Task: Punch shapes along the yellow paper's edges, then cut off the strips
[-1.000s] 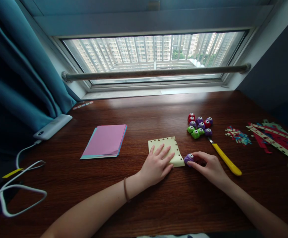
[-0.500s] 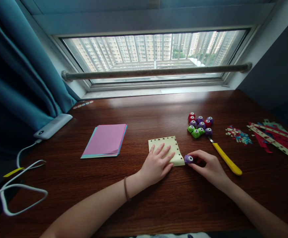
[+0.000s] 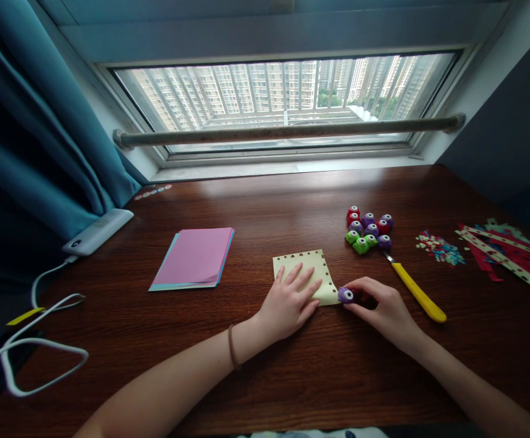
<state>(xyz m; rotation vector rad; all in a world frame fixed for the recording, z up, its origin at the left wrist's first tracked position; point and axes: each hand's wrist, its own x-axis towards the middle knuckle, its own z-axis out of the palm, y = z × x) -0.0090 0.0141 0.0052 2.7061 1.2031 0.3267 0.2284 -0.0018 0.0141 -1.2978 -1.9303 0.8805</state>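
Under the spread fingers of my left hand (image 3: pixel 291 300) lies a pale yellow sheet of paper (image 3: pixel 302 260), pressed flat on the table. Small star and other shapes are cut out along its top and right edges. Between thumb and fingertips, my right hand (image 3: pixel 383 304) grips a small purple craft punch (image 3: pixel 345 295) with a star on top. The punch sits at the sheet's lower right corner, which curls up slightly and is partly hidden by it.
Several red, purple and green punches (image 3: pixel 362 245) stand beyond my right hand, near a yellow-handled knife (image 3: pixel 418 293). Paper confetti (image 3: pixel 440 247) and cut strips (image 3: pixel 497 249) lie at right. Coloured paper (image 3: pixel 194 258) is stacked at left, near a white power bank (image 3: pixel 98 232) with a cable.
My right hand has shifted the purple punch slightly left, further onto the corner of the yellow sheet. My left hand stays in place.
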